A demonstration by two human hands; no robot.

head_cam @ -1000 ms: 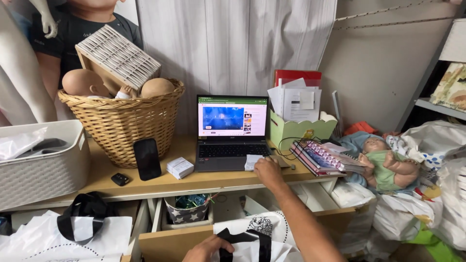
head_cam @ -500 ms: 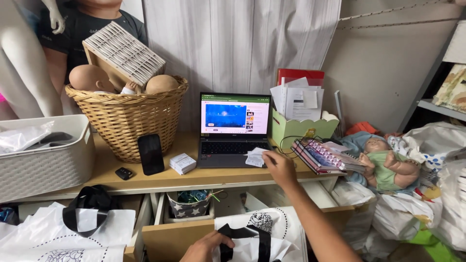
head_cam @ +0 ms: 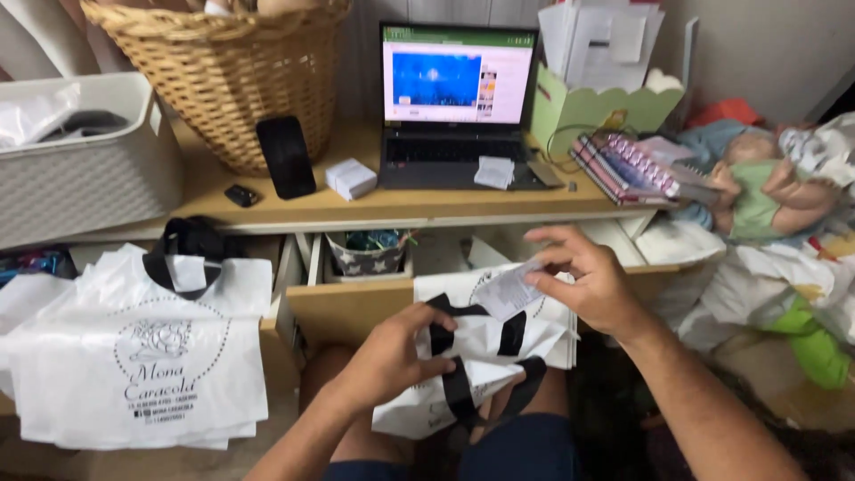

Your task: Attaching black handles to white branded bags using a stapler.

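Observation:
My left hand (head_cam: 392, 352) grips a white plastic bag (head_cam: 485, 365) with black handles, held on my lap. Just above the bag's opening, my right hand (head_cam: 592, 281) pinches a small white paper slip (head_cam: 508, 289) between thumb and fingers. Behind both hands an open wooden drawer (head_cam: 352, 307) juts out from the low desk (head_cam: 374, 205). An open laptop (head_cam: 454, 111) with a lit screen stands on the desk, with another small white slip (head_cam: 494, 171) lying on its keyboard edge.
A wicker basket (head_cam: 236, 76), a black phone (head_cam: 286, 156), a small white box (head_cam: 351, 178) and a white bin (head_cam: 85, 169) sit on the desk's left. A green paper holder (head_cam: 597, 107) and notebooks (head_cam: 623, 165) stand right. A stack of white printed bags (head_cam: 134, 352) lies left; a doll (head_cam: 757, 191) lies right.
My right hand has come back from the laptop down to the bag, now holding a paper slip. The view has tilted down and closer to the desk.

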